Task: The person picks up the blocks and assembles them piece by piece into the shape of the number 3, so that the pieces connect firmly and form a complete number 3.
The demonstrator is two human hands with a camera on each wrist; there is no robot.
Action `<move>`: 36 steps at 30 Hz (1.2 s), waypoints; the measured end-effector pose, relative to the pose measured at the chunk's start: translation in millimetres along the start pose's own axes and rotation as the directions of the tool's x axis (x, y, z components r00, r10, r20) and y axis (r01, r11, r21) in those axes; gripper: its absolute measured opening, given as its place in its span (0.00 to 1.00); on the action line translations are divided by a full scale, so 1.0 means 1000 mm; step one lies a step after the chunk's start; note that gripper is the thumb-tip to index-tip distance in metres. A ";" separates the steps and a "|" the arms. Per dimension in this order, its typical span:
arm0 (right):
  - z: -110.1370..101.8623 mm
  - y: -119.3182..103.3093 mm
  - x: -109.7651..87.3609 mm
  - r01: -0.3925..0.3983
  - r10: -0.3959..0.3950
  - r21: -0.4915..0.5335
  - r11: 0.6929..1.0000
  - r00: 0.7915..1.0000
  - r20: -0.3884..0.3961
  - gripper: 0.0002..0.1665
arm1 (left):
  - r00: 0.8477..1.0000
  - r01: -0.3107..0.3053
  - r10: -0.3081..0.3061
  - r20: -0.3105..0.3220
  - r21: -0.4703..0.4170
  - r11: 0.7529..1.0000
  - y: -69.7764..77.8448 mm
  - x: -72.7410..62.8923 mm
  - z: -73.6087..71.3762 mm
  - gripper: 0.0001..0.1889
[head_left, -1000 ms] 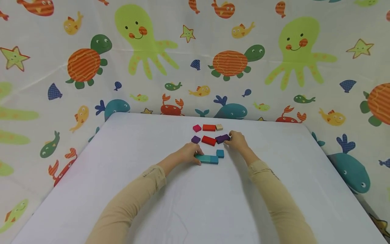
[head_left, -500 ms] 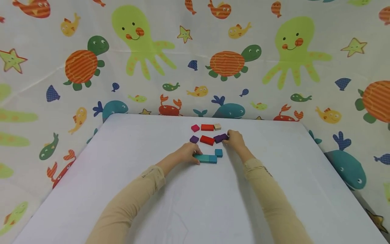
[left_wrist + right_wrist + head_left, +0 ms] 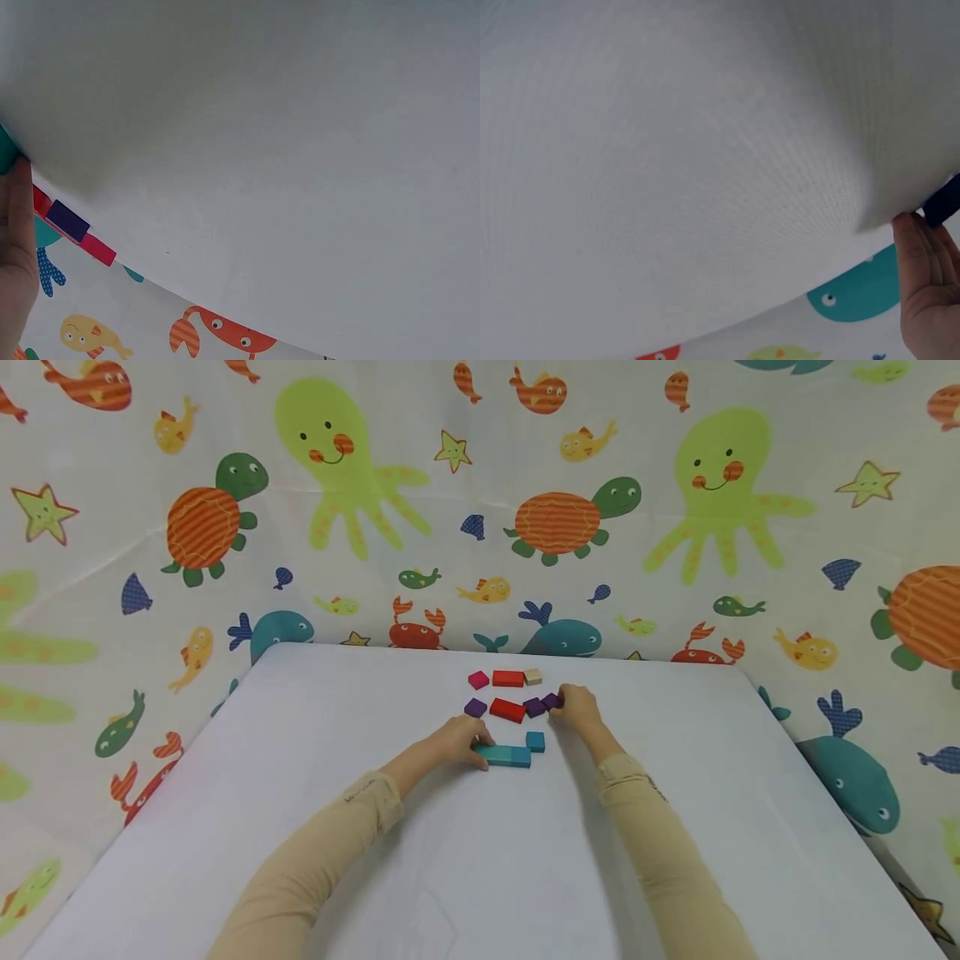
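Observation:
My left hand (image 3: 456, 741) pinches the left end of a teal block (image 3: 493, 754), with thumb in front and fingers behind. A blue block (image 3: 521, 757) continues that row on the right, and another blue block (image 3: 535, 742) lies just behind it. My right hand (image 3: 580, 708) holds a small purple block (image 3: 552, 701) between thumb and fingers. To its left is a second purple block (image 3: 534, 707), beside a slanted red block (image 3: 507, 710). In the right wrist view the fingertips meet the dark block (image 3: 943, 201); in the left wrist view only an edge of the teal block (image 3: 7, 152) shows.
Behind lie a pink block (image 3: 478, 680), a long red block (image 3: 508, 678) and a beige block (image 3: 532, 677). Another purple block (image 3: 476, 707) sits just beyond my left hand. A patterned cloth (image 3: 420, 552) rises at the far edge of the white table (image 3: 480, 860).
The purple block at my right hand has turned and parted slightly from the purple block beside it. My left hand stays at the teal block. The head view has shifted slightly.

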State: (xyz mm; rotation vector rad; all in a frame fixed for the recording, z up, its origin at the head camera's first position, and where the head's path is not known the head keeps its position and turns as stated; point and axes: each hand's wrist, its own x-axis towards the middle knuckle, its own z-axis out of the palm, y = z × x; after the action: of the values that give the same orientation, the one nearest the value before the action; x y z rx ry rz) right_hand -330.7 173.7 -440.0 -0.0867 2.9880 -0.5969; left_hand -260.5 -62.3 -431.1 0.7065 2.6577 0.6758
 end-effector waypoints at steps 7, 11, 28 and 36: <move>-0.005 -0.002 -0.014 0.001 -0.001 0.034 0.999 1.000 0.008 0.19 | 1.000 -0.001 0.001 -0.002 -0.006 1.000 0.000 -0.002 0.001 0.21; -0.009 0.001 -0.017 0.028 -0.029 0.047 0.998 0.999 0.020 0.20 | 1.000 0.002 -0.002 0.001 0.003 1.000 0.000 0.000 -0.001 0.21; 0.020 0.071 0.033 0.212 -0.217 0.380 0.900 0.976 -0.029 0.27 | 0.999 -0.032 0.032 -0.004 -0.018 0.999 -0.003 0.001 -0.001 0.20; -0.026 0.020 -0.025 0.170 -0.184 0.307 0.936 0.983 0.015 0.23 | 1.000 -0.021 0.021 0.006 -0.021 1.000 -0.005 0.002 0.000 0.21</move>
State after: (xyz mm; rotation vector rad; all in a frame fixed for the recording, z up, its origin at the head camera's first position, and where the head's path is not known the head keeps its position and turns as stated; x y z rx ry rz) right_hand -308.8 204.3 -422.0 -0.3434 2.8236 -1.0537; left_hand -263.5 -64.9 -434.0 0.7303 2.6368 0.7052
